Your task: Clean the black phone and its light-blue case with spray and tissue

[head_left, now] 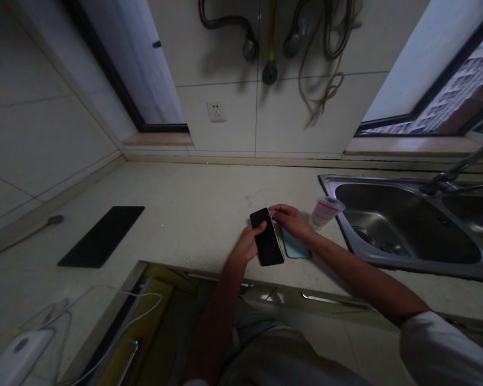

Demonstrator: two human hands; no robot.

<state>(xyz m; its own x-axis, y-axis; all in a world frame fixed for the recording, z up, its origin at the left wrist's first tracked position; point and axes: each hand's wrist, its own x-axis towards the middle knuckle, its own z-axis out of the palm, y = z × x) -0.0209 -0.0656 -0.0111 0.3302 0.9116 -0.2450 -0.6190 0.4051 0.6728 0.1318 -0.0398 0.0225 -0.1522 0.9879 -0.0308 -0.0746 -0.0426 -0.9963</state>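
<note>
A black phone (272, 246) is held above or against the counter (201, 209); whether the surface is touched cannot be told. It is gripped at its left edge by the left hand (246, 244), with the thumb laid over the screen. The fingers of the right hand (290, 221) are bent at the phone's upper right edge; whether anything is pinched there cannot be made out. Just right of the phone, a pale blue flat object (295, 247) is partly covered by the right hand and forearm.

Farther right of the phone, a clear plastic cup (324, 213) with red markings is seen; its contents cannot be discerned. Beyond the cup from the phone, a steel sink (426, 222) is set in; drain fittings are seen in its nearer basin, while its farther basin is cut off. Well left of the phone, a black mat (102, 237) is laid. Past it, a white device (20, 354) with cables is cropped.
</note>
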